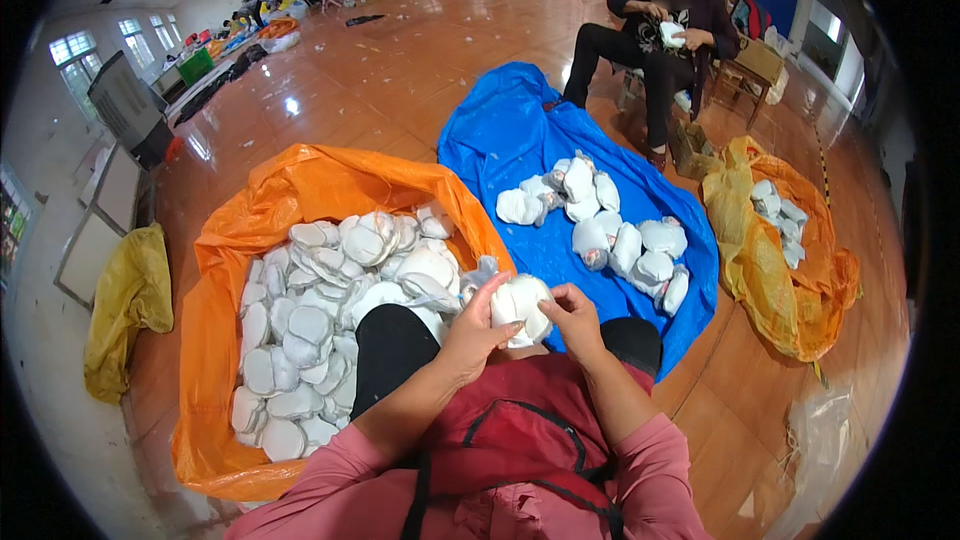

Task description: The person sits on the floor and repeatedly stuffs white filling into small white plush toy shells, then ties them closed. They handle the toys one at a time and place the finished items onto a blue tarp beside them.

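Note:
Over my lap I hold a white rounded pad (522,302) that looks soft, with a seam or fold across it. My left hand (478,325) grips its left side, the thumb lying across the front. At its right edge my right hand (577,320) pinches with thumb and fingers. A bit of clear plastic shows beside my left fingertips. Left of my knees, an orange sheet (215,270) holds a large heap of similar white pads (310,325). Ahead to the right, a blue sheet (490,135) carries bunches of white pads (600,215), some with pinkish parts.
A seated co-worker (660,50) handles a white piece beyond the blue sheet. A yellow-orange sack (745,270) with white pieces lies at the right, near a cardboard box (692,150). A yellow sack (128,310) and a grey cooler-like unit (125,105) stand at the left.

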A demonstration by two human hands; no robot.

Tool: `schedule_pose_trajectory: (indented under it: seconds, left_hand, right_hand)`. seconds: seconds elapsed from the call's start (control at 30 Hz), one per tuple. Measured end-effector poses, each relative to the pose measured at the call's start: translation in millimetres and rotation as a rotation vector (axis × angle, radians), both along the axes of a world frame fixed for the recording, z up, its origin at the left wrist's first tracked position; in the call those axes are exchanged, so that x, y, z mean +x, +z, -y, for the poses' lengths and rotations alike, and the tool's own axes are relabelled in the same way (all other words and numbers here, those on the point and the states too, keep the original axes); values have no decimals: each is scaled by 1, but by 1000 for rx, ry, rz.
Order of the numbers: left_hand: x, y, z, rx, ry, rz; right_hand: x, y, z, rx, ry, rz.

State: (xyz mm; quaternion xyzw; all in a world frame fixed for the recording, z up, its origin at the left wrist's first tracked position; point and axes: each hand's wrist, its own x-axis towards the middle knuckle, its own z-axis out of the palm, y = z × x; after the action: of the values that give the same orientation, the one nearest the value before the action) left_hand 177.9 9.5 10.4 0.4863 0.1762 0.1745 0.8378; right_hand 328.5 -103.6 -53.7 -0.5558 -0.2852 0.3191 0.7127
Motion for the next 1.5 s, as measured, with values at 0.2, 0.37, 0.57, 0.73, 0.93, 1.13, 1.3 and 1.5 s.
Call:
schedule_pose_trajectory:
  seconds: [0.2,0.37,0.57,0.73,0.93,1.13,1.3,1.5]
  left_hand:
    - [-1,-11,0,313,-39,-96]
    - [-6,-31,11,679,-6,-205]
    - [-6,-29,1,962,46,-277]
    - [-16,-13,-23,1001,-62,-367]
    - [-36,12,-43,992,-722,-342]
    - [-54,20,-40,536,-910,-401]
    - [-69,-7,-49,108,-836,-436]
    - [-72,-24,-55,138,-664,-384]
  right_hand:
    - [-11,-11,0,-6,-35,120]
    - [-21,-4,-4,-50,38,28]
    - [-17,-17,-4,-74,148,-75]
    - [-20,-10,-4,39,174,-41]
    - [-25,15,-3,96,425,614]
    - [-53,28,5,-14,748,414]
    - [-54,31,-1,-183,840,295]
    - [-46,-2,-14,-366,859,399]
